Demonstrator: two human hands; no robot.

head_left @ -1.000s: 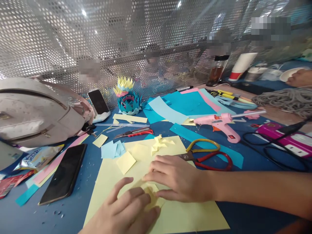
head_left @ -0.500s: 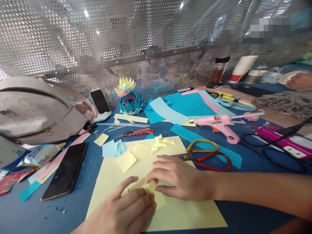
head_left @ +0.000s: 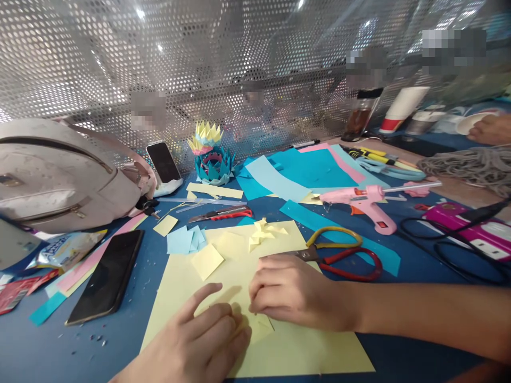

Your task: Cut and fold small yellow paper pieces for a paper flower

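A small piece of yellow paper [head_left: 260,331], partly hidden by my fingers, lies between my hands over a large pale yellow sheet [head_left: 303,348]. My left hand [head_left: 199,338] bends its fingers at the piece's left side, one finger raised and apart. With its fingers pinched together, my right hand [head_left: 289,295] is at the upper right edge of the piece. Scissors [head_left: 339,252] with one yellow and one red handle lie just beyond the right hand. Farther up the sheet are a yellow square [head_left: 207,261] and several folded yellow pieces [head_left: 264,232]. Light blue squares [head_left: 186,240] overlap the sheet's upper left corner.
A pink glue gun [head_left: 369,205] and a magenta power strip [head_left: 471,229] with black cable are at the right. A red utility knife [head_left: 223,214] and a folded-paper ornament [head_left: 213,162] stand farther back. Leftward are a phone [head_left: 107,279] and a backpack [head_left: 59,181]. Another person's hand [head_left: 489,129] holds a bowl.
My right hand has moved slightly right and its fingers have closed up more. The left hand has shifted a little left, so the gap between the hands is wider.
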